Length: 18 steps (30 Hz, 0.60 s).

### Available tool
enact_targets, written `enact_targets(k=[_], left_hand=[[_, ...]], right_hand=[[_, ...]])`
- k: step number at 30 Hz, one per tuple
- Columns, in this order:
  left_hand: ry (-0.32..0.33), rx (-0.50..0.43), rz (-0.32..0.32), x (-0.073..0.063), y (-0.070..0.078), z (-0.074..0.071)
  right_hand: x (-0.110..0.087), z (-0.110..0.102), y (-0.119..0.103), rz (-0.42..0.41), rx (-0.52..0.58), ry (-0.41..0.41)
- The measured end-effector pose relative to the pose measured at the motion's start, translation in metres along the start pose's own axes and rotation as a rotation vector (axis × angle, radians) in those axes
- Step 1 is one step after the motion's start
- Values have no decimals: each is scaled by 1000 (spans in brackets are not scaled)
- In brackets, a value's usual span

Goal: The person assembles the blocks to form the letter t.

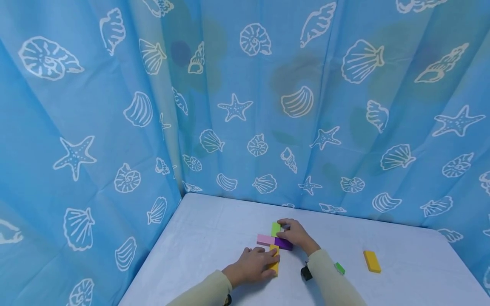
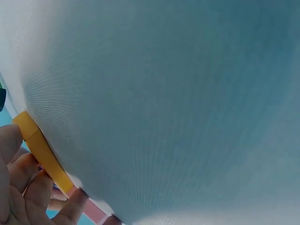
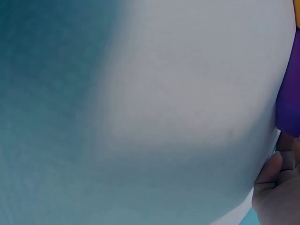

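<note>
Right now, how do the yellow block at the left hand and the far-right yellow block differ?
The left hand partly covers the first yellow block; the far-right yellow block is uncovered. The first yellow block meets the pink block; the far-right yellow block lies apart. Both are yellow.

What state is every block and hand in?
Left hand: holding front yellow block
Right hand: at light green block, grip unclear
Front yellow block: held, lying down
Light green block: lying down
Pink block: against purple block
Purple block: against pink block
Right yellow block: flat, untouched
Green piece: not held
</note>
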<state>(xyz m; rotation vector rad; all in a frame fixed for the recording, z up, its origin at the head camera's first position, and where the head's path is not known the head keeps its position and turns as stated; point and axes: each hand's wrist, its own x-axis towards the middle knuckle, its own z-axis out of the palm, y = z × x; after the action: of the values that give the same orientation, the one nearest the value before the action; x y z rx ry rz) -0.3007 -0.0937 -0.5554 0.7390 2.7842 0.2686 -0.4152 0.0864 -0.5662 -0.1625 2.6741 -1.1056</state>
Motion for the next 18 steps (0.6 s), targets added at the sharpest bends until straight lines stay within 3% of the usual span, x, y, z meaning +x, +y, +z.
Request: enact_targets(k=[18], left_hand=[[-2, -21, -8, 0, 0, -1]], right_hand=[[-5, -3, -2, -16, -54, 0]])
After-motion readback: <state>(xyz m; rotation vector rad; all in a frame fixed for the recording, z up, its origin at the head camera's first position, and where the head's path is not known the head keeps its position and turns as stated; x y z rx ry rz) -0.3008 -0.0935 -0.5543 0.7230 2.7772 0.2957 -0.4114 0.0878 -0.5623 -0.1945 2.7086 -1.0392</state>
